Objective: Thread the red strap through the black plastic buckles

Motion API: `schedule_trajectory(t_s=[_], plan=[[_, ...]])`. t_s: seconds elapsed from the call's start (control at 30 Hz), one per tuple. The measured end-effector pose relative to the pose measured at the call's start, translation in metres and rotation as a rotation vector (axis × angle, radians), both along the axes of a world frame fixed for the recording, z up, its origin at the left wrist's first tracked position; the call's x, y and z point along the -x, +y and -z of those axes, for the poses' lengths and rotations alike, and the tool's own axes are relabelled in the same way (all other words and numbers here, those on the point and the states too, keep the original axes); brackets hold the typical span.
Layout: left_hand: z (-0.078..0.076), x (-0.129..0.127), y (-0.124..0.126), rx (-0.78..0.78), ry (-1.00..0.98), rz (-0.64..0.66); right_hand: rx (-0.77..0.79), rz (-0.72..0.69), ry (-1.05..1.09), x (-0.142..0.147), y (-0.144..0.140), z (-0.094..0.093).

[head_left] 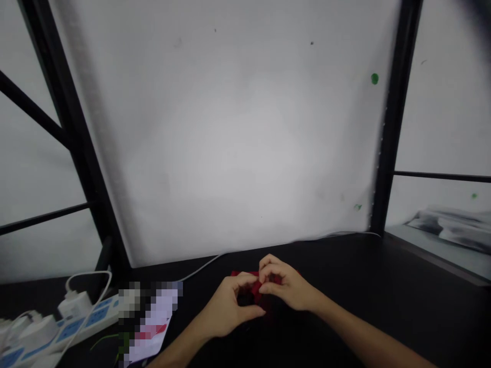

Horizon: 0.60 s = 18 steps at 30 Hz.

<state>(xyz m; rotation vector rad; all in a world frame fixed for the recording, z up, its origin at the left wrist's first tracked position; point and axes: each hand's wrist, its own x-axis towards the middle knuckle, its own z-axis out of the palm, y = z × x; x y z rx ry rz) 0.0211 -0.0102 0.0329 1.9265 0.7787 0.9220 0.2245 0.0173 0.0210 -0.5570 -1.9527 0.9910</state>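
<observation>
While your left hand point(226, 306) and right hand point(286, 286) meet low centre, fingers pinched closed on a small red object point(255, 287), black table point(383, 286) beneath, power strip point(57, 327) lower left.

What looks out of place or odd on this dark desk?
Little stands out. Both hands, left hand and right hand, pinch a small red item. Green spots mark the white backdrop.

I work at a black table point(383, 286). On it lie a small red piece point(256, 289) under my hands, a white power strip point(69, 327) with plugs at my left, a blurred card point(151, 327) beside it, and a grey cable point(207, 263) along the back edge.
</observation>
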Motion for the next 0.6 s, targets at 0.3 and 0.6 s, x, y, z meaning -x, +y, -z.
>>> schedule_trajectory(t_s=[0.3,0.6], plan=[[0.02,0.002,-0.007,0.024,-0.074,-0.036,-0.036,-0.01,0.006,0.003,-0.01,0.007],[0.039,-0.006,-0.012,0.195,-0.425,-0.204,0.105,0.099,0.175,0.015,-0.02,0.012]])
